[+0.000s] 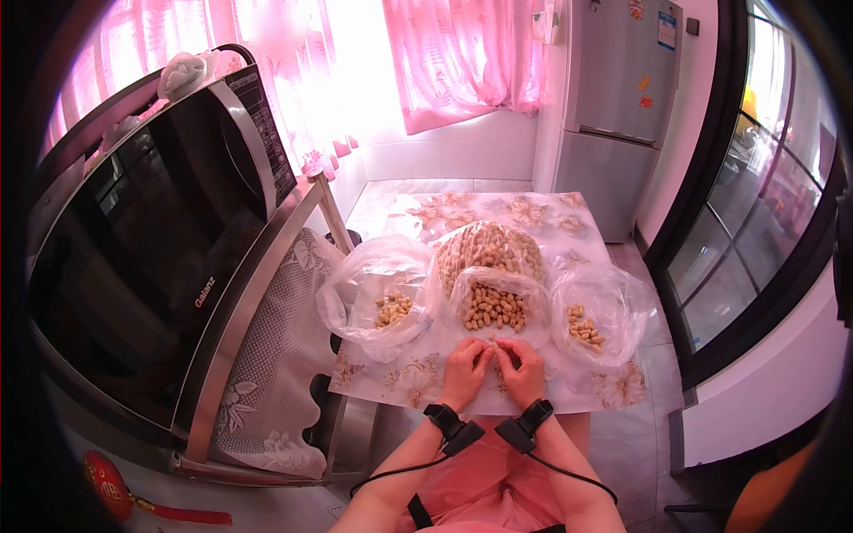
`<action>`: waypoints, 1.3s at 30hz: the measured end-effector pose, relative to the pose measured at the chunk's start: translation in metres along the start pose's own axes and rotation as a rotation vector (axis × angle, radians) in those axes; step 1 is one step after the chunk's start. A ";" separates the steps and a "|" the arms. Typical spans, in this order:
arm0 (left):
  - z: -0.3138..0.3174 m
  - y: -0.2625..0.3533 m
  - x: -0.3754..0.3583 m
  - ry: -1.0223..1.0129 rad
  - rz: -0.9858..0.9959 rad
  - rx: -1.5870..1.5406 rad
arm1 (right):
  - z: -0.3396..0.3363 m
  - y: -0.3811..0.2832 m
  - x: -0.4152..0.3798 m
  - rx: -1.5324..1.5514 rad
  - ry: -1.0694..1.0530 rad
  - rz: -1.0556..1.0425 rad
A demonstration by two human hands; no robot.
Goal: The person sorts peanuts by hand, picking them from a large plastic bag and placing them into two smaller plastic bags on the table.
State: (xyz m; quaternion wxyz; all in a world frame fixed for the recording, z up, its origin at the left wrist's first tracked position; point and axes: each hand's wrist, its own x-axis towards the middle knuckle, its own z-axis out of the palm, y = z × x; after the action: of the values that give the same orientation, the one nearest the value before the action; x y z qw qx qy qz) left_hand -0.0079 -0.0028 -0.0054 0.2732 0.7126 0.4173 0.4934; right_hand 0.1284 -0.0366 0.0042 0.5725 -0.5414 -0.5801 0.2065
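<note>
My left hand (466, 368) and my right hand (522, 366) meet over the near part of the table, fingers bent in and fingertips pinched together. Between the fingertips is a small pale thing that looks like a peanut, mostly hidden by the fingers. Just beyond them, a large clear plastic bag (489, 242) lies full of unshelled peanuts (494, 306), its mouth turned toward me. To the left stands an open plastic bag (351, 298) with a few peanuts (392, 309) inside. Another open bag (626, 311) on the right holds a small heap of peanuts (584, 327).
A flowered cloth covers the table (413, 382). Close on the left, a black microwave (151, 249) rests on a metal-framed stand with a lace cloth (275, 373). A fridge (613, 115) stands at the back right, beside a black-framed glass door (746, 204).
</note>
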 end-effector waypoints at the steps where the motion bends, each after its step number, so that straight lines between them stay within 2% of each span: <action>1: -0.001 0.002 0.000 -0.011 -0.020 -0.002 | 0.000 0.000 0.000 0.000 0.000 0.000; 26: -0.001 0.004 -0.001 -0.029 -0.073 -0.098 | -0.001 -0.001 0.000 0.004 -0.037 0.049; 39: 0.001 0.000 0.000 -0.005 -0.083 -0.035 | -0.001 -0.001 -0.001 0.008 -0.059 0.053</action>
State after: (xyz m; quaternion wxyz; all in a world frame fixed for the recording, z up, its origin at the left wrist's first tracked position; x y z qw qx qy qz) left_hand -0.0072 -0.0030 -0.0054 0.3069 0.6909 0.4371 0.4871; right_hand 0.1290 -0.0376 0.0046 0.5515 -0.5478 -0.5815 0.2398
